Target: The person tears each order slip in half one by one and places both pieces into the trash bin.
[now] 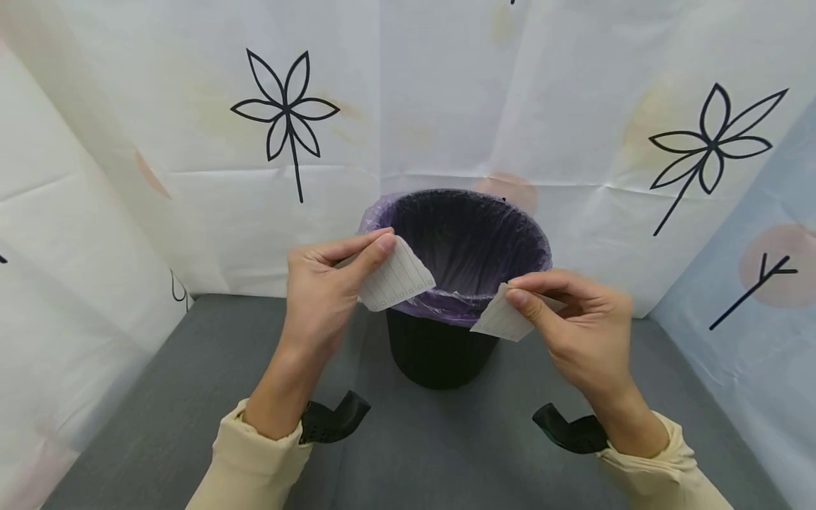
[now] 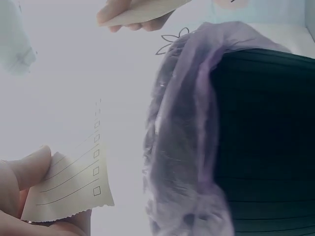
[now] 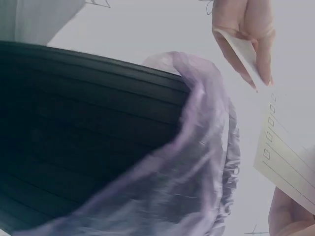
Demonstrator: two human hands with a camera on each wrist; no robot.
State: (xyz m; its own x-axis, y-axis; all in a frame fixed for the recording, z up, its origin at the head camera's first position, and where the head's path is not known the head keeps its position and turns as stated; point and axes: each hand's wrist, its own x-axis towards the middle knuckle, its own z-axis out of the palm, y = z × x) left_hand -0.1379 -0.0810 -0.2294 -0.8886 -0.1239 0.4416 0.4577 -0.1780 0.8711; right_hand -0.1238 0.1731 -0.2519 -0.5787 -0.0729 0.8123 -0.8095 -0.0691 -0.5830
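Observation:
My left hand (image 1: 325, 287) pinches a torn piece of lined paper (image 1: 397, 280) between thumb and fingers, over the near left rim of a black trash bin (image 1: 440, 354). A second lined paper piece (image 1: 503, 319) is pinched by my right hand (image 1: 589, 329) at the bin's near right rim. Both pieces carry a row of small printed squares, clear in the left wrist view on the left paper piece (image 2: 74, 189). A purple plastic liner (image 1: 446, 309) folds over the bin's rim. The bottom inside the bin cannot be made out.
The bin stands on a grey tabletop (image 1: 414, 453). Behind it hangs a white cloth (image 1: 433, 92) with black flower outlines, and more cloth closes off both sides. A black wrist mount (image 1: 334, 419) juts from the left wrist, another mount (image 1: 570, 430) from the right.

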